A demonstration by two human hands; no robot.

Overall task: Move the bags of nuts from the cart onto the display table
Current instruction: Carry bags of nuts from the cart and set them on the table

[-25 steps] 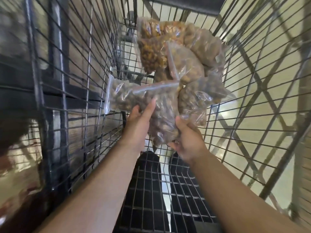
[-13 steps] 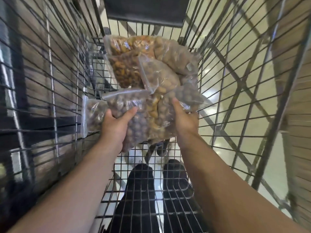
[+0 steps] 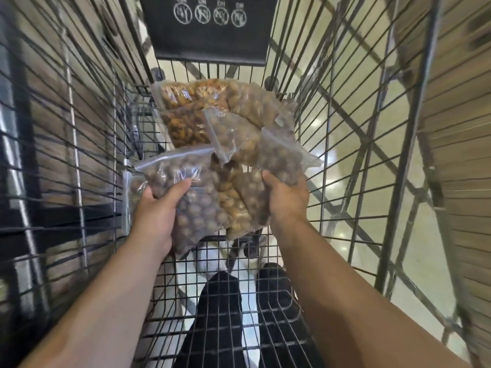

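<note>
Bags of nuts (image 3: pixel 228 155): a heap of clear zip bags inside my cart, overlapping one another, filled with round brown nuts and paler, orange-tinted ones.
Front left bag (image 3: pixel 186 187): dark round nuts, zip strip tilted at the top, lying across my left palm.
Middle bag (image 3: pixel 233 200): paler tan nuts, sandwiched between the two bags I grip, hanging down toward the cart floor.
Right bag (image 3: pixel 281 158): greyish round nuts, its loose plastic corner sticking out to the right.
Rear bags (image 3: pixel 191 112): orange-brown nuts, resting against the far end of the cart, beneath the black panel.
My left hand (image 3: pixel 156 211): clamped on the front left bag, thumb pressed across its face, fingers hidden behind it.
My right hand (image 3: pixel 288 197): clamped on the lower edge of the right bag, thumb on top, fingers underneath.
Cart (image 3: pixel 345 144): wire mesh walls on both sides of my arms, wire grid floor below the bags.
Black panel (image 3: pixel 210 25): at the far end of the cart, with four round white symbols printed upside down.
My legs (image 3: pixel 220 314): dark trousers seen through the grid floor.
Floor (image 3: pixel 342 123): glossy pale tile showing through the right-hand mesh.
</note>
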